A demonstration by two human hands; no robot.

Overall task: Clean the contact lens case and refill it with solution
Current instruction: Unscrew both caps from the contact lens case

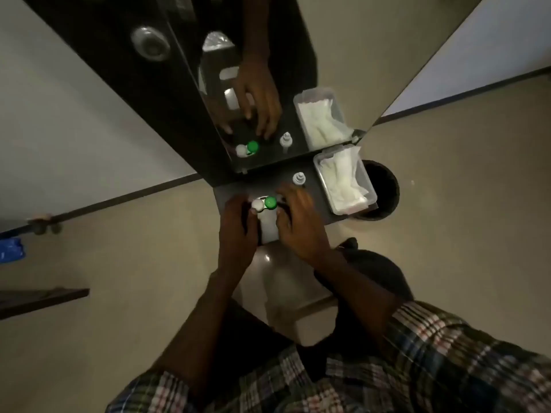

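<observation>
Both hands are down on the small dark shelf [316,201] in front of the mirror [268,84], closing in on the contact lens case [264,203] from either side. The left hand [237,222] has its fingers curled in against the white-capped end of the case, gripping it there as far as the dim light lets me see. The right hand [298,217] arches over from the other side with bent fingers, the fingertips near the green cap; whether it actually pinches the case I cannot tell.

The case is a little two-well piece lying flat: one round white cap [257,204] on the left, one bright green cap [270,202] touching it on the right, both screwed on. It rests on a pale white strip, perhaps a tissue or cloth [269,229], which runs back toward the person between the two wrists.

Just beyond the right hand stands a small solution bottle [299,178], clear with a pale cap, upright. Further right on the shelf sits a clear plastic tub [368,186] filled with white tissues [343,183]. Behind the tub, lower down, is a dark round bin [384,189]. The mirror repeats the case, bottle, tub and a hand. The person's sleeves are checked plaid [447,353].
</observation>
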